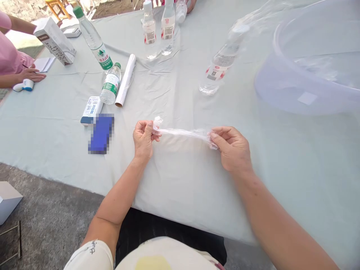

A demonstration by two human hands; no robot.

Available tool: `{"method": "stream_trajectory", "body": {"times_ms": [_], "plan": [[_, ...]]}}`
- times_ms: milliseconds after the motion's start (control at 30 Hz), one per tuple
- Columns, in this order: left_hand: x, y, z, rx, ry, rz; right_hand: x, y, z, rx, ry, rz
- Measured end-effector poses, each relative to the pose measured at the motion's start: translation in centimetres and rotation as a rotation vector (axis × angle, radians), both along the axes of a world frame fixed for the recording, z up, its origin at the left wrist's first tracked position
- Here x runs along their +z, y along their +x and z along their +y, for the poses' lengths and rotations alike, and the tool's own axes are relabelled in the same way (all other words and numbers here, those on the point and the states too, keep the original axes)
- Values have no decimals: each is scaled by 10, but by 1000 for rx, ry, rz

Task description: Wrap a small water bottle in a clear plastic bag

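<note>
Between my two hands a strip of clear plastic film [182, 132] is stretched, bunched into a thin rope above the cloth. My left hand [144, 138] pinches its left end, where a crumpled tuft sticks up past the thumb. The right end is gripped by my right hand [232, 146], thumb against fingers, with a crumpled bit of film below the fingertips. Beyond my left hand lies a roll of plastic film [126, 80] on a cardboard core.
A covered table [174, 180] spreads before me. Water bottles [109, 84] stand or lean at left and back; another bottle [221, 65] is right of centre. A large translucent tub [298, 90] stands right. A box [92, 108] and blurred blue item [101, 134] lie left. Other people's hands [32, 75] show.
</note>
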State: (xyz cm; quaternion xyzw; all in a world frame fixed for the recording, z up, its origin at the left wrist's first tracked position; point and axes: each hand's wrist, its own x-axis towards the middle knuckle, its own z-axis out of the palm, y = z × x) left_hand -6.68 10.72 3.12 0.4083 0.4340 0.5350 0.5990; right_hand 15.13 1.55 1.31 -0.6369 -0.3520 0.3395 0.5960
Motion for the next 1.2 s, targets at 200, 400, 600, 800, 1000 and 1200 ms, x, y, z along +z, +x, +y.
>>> {"method": "stream_trajectory", "body": {"times_ms": [200,400,600,800,1000,1200], "plan": [[7,10,-17,-213,-34,40,8,-11,-13,19,262,-573],[2,17,-25,-376,-81,-131,4,-38,-20,280,102,-582],[-4,26,-39,-538,-32,149,9,-46,-23,272,-8,-384],[-3,23,-34,-553,-44,117,16,-38,-19,353,-97,-19],[2,18,-31,-598,-115,133,17,-31,-18,260,-69,26],[7,15,-30,-605,-123,201,17,-28,-16,236,-76,87]]}}
